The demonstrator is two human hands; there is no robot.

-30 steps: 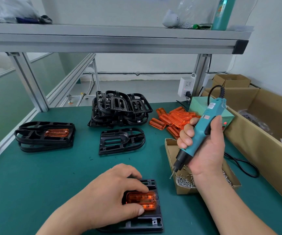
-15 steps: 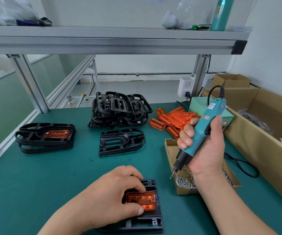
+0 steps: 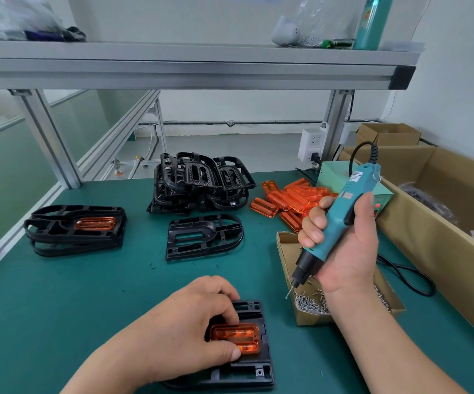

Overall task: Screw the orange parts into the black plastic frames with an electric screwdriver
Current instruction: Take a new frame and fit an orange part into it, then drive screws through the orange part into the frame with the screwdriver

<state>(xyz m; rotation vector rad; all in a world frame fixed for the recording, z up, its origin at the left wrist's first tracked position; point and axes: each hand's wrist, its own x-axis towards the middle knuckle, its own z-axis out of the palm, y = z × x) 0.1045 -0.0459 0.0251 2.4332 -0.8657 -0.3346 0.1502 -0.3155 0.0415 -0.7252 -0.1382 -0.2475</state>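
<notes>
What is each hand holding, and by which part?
The right hand grips the electric screwdriver round the middle of its teal body. The left hand pinches the orange part by its near and far edges, seated in the black frame.

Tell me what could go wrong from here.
The screw that seems to hang on the tip of the electric screwdriver, over the screw box, may drop on the way. The left hand pinches the orange part in the black frame, so the bit could slip onto a finger.
</notes>
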